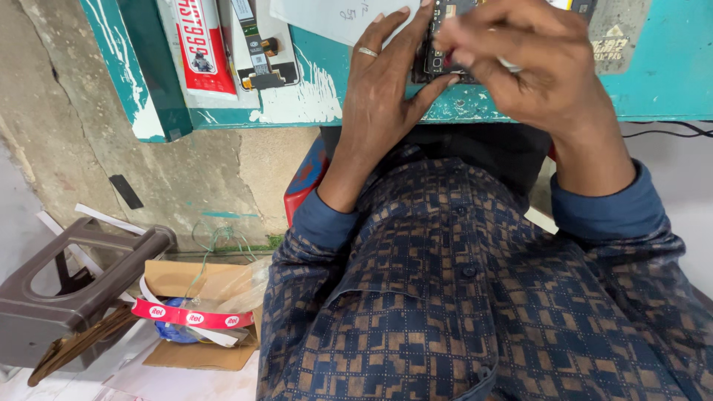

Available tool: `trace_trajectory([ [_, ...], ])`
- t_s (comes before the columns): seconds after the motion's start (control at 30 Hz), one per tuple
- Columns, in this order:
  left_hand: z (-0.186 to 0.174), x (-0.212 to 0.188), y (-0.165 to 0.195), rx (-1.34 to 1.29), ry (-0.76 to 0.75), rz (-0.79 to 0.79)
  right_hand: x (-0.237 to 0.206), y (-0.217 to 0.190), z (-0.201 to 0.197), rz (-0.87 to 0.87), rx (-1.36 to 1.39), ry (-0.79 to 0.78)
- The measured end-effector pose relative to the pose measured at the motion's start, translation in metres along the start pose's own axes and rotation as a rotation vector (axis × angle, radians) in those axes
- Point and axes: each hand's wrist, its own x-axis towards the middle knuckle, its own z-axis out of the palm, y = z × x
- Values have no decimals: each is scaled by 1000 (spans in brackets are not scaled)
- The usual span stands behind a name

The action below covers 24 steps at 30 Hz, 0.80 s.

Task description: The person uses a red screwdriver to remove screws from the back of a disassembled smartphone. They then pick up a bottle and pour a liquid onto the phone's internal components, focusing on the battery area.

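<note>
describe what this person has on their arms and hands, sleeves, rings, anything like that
Both arms are in long sleeves of a dark navy shirt with a brown blocky geometric pattern, ending in plain blue cuffs. The left hand has a silver-coloured ring on one finger. The right hand shows no ring, watch or glove in this view. Dark buttons run down the shirt front.

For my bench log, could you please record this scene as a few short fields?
Left hand: left hand with a ring steadies the opened phone on the teal table
Right hand: right hand pinches a small pale part over the phone
Table also holds: white paper, red and white packet
Floor: brown plastic stool, cardboard box
</note>
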Motion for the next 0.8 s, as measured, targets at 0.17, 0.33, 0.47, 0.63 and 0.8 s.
trace_trajectory([
  [0.17,-2,2,1,-10,23,34,-5,0,1,16,11,22],
  [0.33,-5,2,4,-23,23,27,-6,-1,5,53,-13,23],
  [0.47,-6,3,4,-14,8,15,-5,1,6,-37,-58,82],
  [0.63,-3,2,4,-21,14,-2,-7,1,9,62,-75,29],
  [0.8,-1,2,1,-13,15,23,-6,4,8,-81,-90,133],
])
